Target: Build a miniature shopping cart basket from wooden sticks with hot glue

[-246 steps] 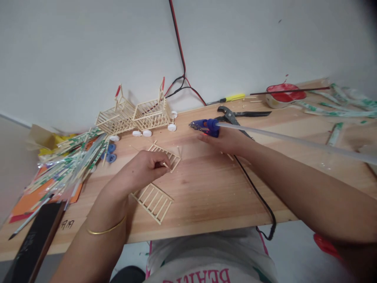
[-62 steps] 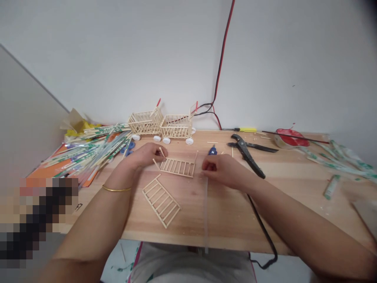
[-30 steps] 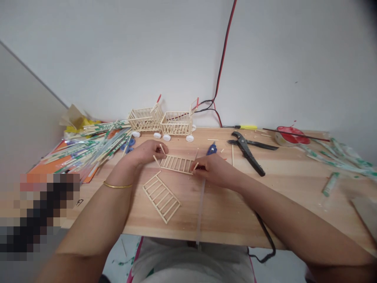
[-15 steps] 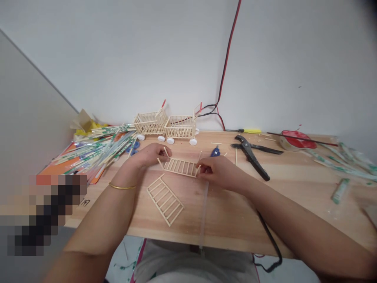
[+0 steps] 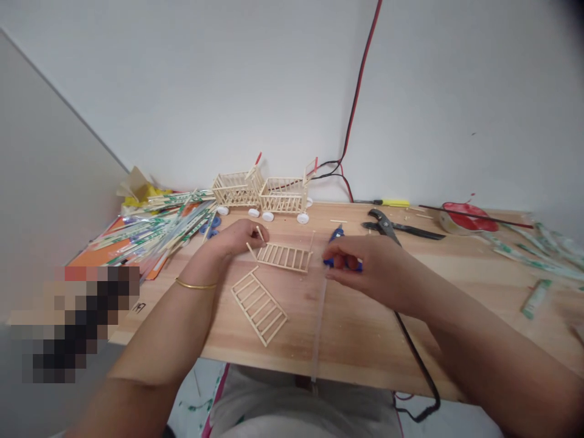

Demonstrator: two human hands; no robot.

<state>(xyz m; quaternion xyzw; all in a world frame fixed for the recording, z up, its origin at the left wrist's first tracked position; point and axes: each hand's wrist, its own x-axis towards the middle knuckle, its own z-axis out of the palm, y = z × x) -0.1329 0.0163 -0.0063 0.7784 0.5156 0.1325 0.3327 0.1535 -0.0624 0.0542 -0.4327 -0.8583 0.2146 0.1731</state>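
Observation:
A ladder-like panel of thin wooden sticks point(image 5: 285, 256) lies flat on the wooden table point(image 5: 365, 316). My left hand point(image 5: 235, 238) rests at its left end, fingers curled round a short stick. My right hand point(image 5: 365, 267) is just right of the panel, closed round the blue glue gun point(image 5: 336, 233), whose clear glue stick point(image 5: 318, 316) trails toward me. A second stick panel point(image 5: 258, 305) lies nearer the table's front edge.
Two small stick carts point(image 5: 260, 193) with white wheels stand at the back by the wall. A heap of packaged chopsticks point(image 5: 159, 228) fills the left. Black pliers point(image 5: 387, 224), a yellow-handled tool point(image 5: 387, 202), a red-stained dish point(image 5: 468, 219) and a black cord point(image 5: 417, 359) lie to the right.
My right hand left the right end of the stick panel and moved right onto the glue gun. My left hand has stayed at the panel's left end.

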